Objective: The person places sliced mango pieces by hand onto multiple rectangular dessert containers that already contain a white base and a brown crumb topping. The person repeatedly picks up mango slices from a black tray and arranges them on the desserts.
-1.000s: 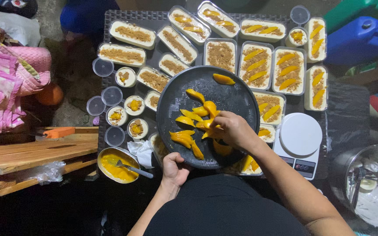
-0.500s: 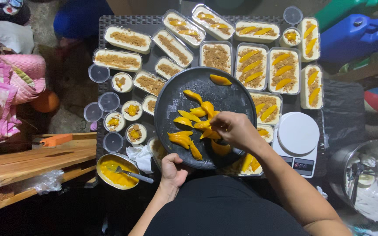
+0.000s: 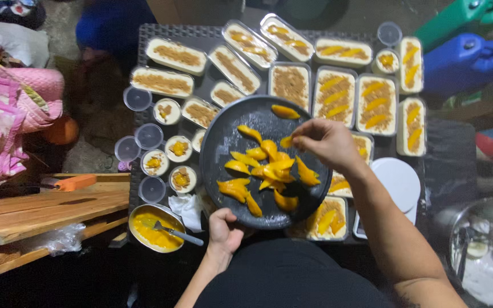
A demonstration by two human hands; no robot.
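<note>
The left hand grips the near rim of the dark round tray; the right hand pinches a mango slice above the other slices.

This looks like a makeshift home kitchen set up for making desserts in batches. A dark woven table is crowded with plastic tubs of cream dessert, some topped with mango slices. At three o'clock sits a white kitchen scale; at nine o'clock lie rough wooden planks and a pink quilt, on a bare concrete floor.
</note>
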